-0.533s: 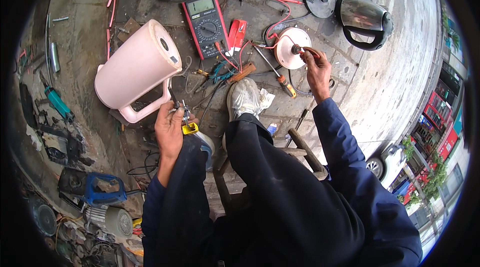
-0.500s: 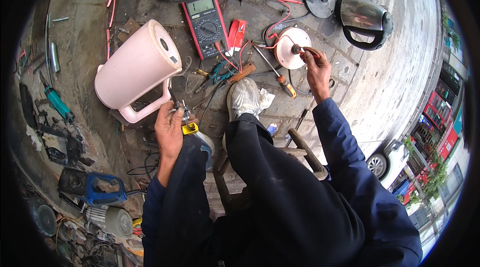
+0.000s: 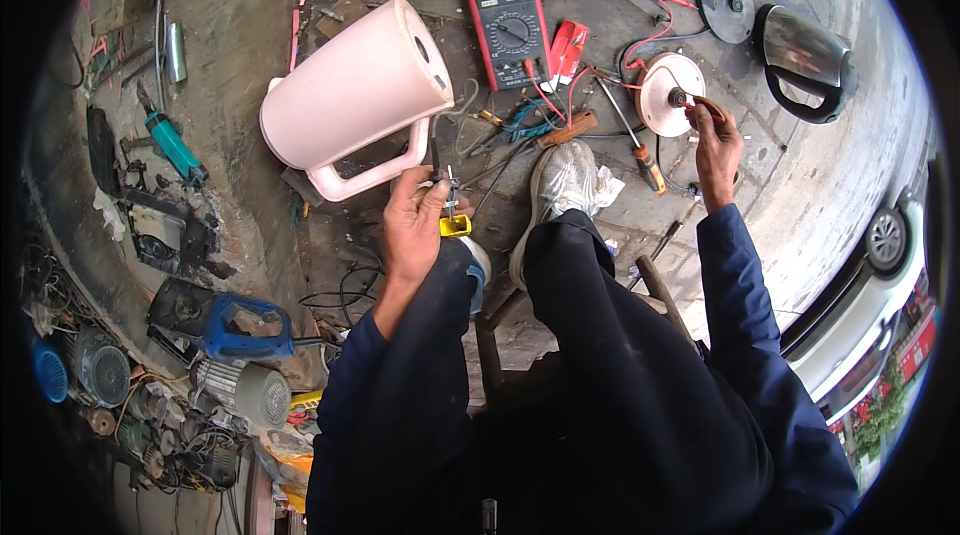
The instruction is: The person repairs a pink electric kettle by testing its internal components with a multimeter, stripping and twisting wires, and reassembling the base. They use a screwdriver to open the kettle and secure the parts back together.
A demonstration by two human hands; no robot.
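Observation:
My left hand [image 3: 410, 240] is closed on a small metal part with a yellow end [image 3: 456, 226], just below the handle of a pink electric kettle [image 3: 355, 90]. The kettle lies tilted on the ground. My right hand [image 3: 718, 160] pinches a reddish-brown test clip [image 3: 707, 108] against the black centre connector of a round pink kettle base [image 3: 668, 117]. A red-framed digital multimeter [image 3: 507, 30] lies between the kettle and the base. Red leads run from it toward the base. My fingers partly hide both held things.
A screwdriver [image 3: 640, 157] lies beside the pink base. Wooden-handled pliers [image 3: 567, 130] rest below the multimeter. A dark kettle [image 3: 803, 60] and a grey kettle base [image 3: 726, 4] are at the far right. Power tools, including a blue one [image 3: 245, 327], and motors lie left. A white car [image 3: 860, 305] stands right.
The whole view has shifted, so the ground things appear farther right and slightly higher. Both hands keep their grips, the right one still at the base's connector. More of the white car shows.

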